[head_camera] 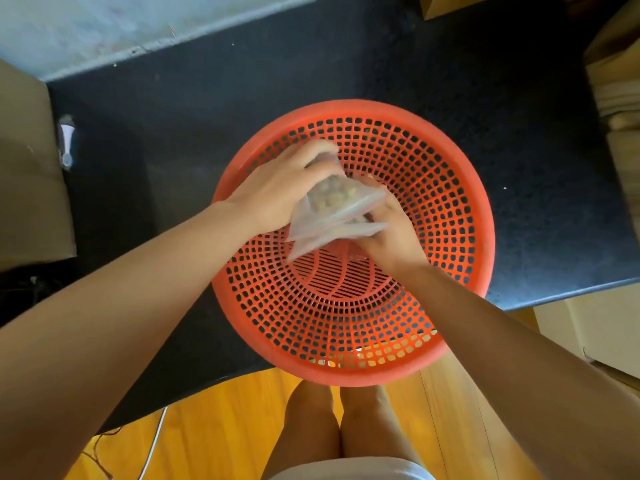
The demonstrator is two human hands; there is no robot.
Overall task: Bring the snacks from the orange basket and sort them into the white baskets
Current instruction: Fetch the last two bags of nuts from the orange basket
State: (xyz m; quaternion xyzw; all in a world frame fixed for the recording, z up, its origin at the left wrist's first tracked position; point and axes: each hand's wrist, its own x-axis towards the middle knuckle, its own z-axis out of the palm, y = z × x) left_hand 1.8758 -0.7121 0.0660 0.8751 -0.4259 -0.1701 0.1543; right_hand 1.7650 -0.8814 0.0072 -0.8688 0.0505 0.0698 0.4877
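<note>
Head view, translucent snack bag point(332, 209), tan pieces

This looks like a room in a home used partly for storage. A dark speckled countertop point(485, 98) stands over a warm wooden plank floor point(225, 427), with cardboard boxes point(31, 174) crowded against both sides. A white cable point(152, 441) trails loose on the floor near the person's bare legs point(311, 427).

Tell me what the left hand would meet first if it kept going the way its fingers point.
Probably the orange basket's far wall; the left hand, gripping the snack bags, points up-right across it. Depth is unclear.
</note>
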